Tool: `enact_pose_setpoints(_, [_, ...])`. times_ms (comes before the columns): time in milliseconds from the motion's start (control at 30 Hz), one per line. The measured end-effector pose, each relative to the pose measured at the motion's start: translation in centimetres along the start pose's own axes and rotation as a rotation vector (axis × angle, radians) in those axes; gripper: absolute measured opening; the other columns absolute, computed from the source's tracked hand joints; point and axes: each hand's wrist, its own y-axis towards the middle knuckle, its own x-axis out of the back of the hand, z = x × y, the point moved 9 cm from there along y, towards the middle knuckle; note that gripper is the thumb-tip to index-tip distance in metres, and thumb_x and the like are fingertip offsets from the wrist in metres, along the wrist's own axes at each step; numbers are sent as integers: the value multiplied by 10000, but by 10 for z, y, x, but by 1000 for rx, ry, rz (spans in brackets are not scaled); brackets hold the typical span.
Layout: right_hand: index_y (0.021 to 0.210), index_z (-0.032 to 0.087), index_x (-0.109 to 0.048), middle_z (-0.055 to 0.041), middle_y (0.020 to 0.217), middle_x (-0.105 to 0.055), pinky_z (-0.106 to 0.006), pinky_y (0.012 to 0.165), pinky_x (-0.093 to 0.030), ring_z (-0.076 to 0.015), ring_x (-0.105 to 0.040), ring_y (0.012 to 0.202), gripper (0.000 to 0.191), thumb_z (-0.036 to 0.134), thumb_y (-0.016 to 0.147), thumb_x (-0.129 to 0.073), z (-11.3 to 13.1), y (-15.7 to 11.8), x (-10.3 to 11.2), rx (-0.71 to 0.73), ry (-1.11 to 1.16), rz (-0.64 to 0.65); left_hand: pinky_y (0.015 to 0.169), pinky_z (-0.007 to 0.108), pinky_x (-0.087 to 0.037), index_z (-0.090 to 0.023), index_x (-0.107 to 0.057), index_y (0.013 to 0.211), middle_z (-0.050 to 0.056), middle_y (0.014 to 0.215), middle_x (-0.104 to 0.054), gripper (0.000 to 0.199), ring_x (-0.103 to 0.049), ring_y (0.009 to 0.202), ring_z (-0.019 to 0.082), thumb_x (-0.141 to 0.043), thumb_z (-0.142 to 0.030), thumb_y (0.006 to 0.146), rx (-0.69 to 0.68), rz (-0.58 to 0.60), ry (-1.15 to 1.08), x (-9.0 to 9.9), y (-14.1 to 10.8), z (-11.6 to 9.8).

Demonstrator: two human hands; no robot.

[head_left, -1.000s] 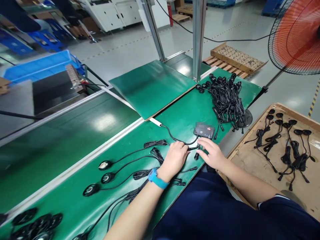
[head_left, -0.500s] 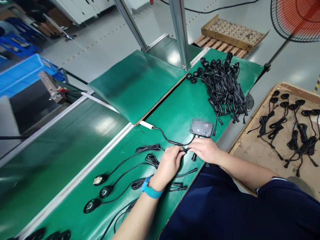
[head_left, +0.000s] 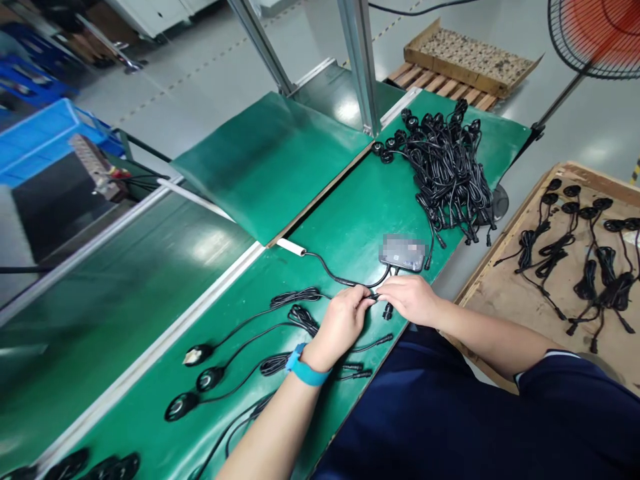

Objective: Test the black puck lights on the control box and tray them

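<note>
My left hand (head_left: 345, 317), below a blue wristband, pinches a black cable connector (head_left: 373, 296). From the other side my right hand (head_left: 409, 298) grips the mating end on a short lead; the fingers of both hands nearly touch, so the joint is mostly hidden. The lead comes from a dark, flat box (head_left: 403, 255) just beyond my hands. A second black plug (head_left: 388, 311) hangs beneath my right fingers. To the left, three round black lamp-like heads (head_left: 210, 379) lie on the green mat with their coiled cables (head_left: 301, 317).
A large heap of black cables (head_left: 447, 173) covers the bench's far end. More cabled heads lie in a wooden tray (head_left: 480, 280) at right. A metal post (head_left: 360, 67) stands behind the bench, and a red fan (head_left: 600, 33) at the upper right. A white sleeve (head_left: 291, 247) encloses a cable end.
My two hands have drawn slightly closer together at the connector, the left shifting a little to the right. The whole view has shifted slightly.
</note>
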Motion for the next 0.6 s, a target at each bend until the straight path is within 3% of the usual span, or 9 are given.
enact_pose_setpoints(200, [1062,213,-742,-57,1031,-752,-314,797,-588,-179,-712,889,228,257,1043,-519,3,-2,1,10,20,-22,652,287,-407,-209,-603,871,19,739,-662,158,-594,661,175,-526,-241,1005,42,77,-77,-5,4,-1])
enact_pose_setpoints(500, [1116,197,-717,-75,1020,-737,-325,783,-596,-186,-702,880,228,231,1040,-505,2,-2,3,34,49,-15,753,327,-458,-204,-613,925,59,827,-680,176,-620,777,210,-494,-274,1034,-49,-70,13,-13,2,-8])
enact_pose_setpoints(600, [1179,212,-696,-83,1101,-716,-334,844,-603,-192,-697,960,209,242,1020,-564,6,-6,10,31,45,-69,847,381,-480,-210,-634,1036,80,949,-713,167,-646,891,237,-507,-318,1032,-91,-115,89,0,-8,-15])
